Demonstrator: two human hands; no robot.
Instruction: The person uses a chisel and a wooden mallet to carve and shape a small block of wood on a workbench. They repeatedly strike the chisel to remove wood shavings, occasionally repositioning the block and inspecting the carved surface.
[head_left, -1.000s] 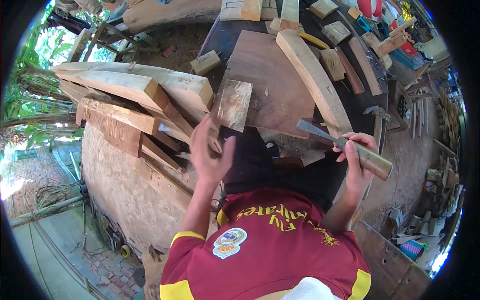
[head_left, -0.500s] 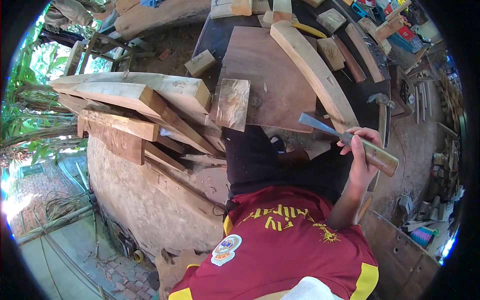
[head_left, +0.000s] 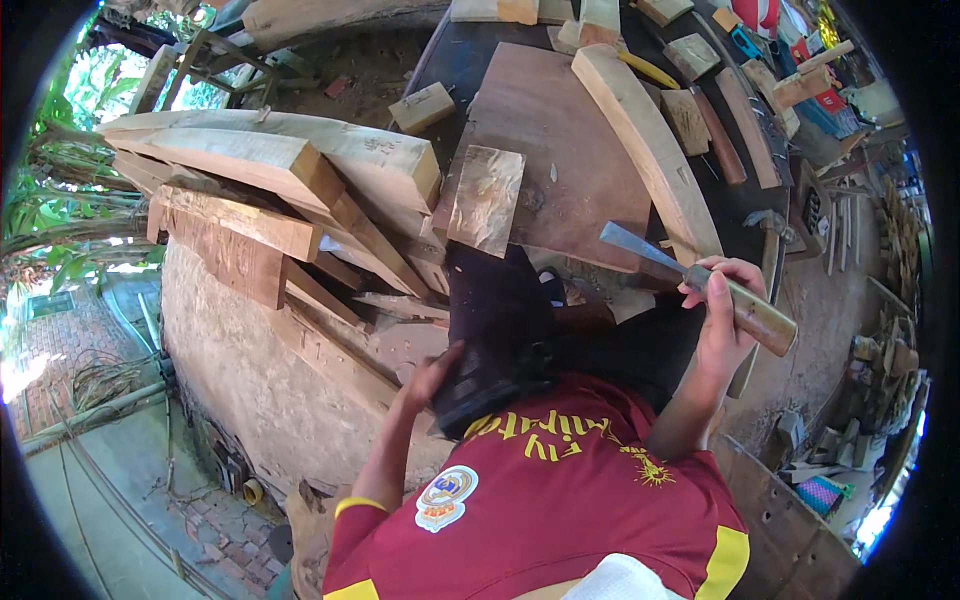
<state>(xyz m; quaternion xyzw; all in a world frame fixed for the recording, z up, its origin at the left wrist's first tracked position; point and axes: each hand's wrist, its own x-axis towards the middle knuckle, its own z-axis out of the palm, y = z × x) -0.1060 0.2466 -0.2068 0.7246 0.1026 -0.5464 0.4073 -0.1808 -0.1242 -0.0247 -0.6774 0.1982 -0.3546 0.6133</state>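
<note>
My right hand [head_left: 728,312] is closed round the wooden handle of a chisel [head_left: 640,245], whose flat metal blade points up and to the left over my lap. Against the side of my dark trousers [head_left: 500,345], at the thigh, rests my left hand [head_left: 436,376]; its fingers are mostly hidden. Beyond my knees a flat brown board [head_left: 560,130] lies on the dark bench. A short rough-faced wood block [head_left: 488,200] sits on the board's near left edge. Along the board's right side runs a long curved timber [head_left: 650,150], near the chisel's tip.
Stacked long beams [head_left: 230,160] lie at my left, their cut ends near my thigh. A hammer [head_left: 770,235] stands at the bench's right edge. Further back are a yellow-handled tool [head_left: 648,70], a small block [head_left: 421,107] and several wood pieces.
My left hand and forearm have come into view beside my left thigh. The right hand still holds the chisel in nearly the same place. The view has shifted slightly.
</note>
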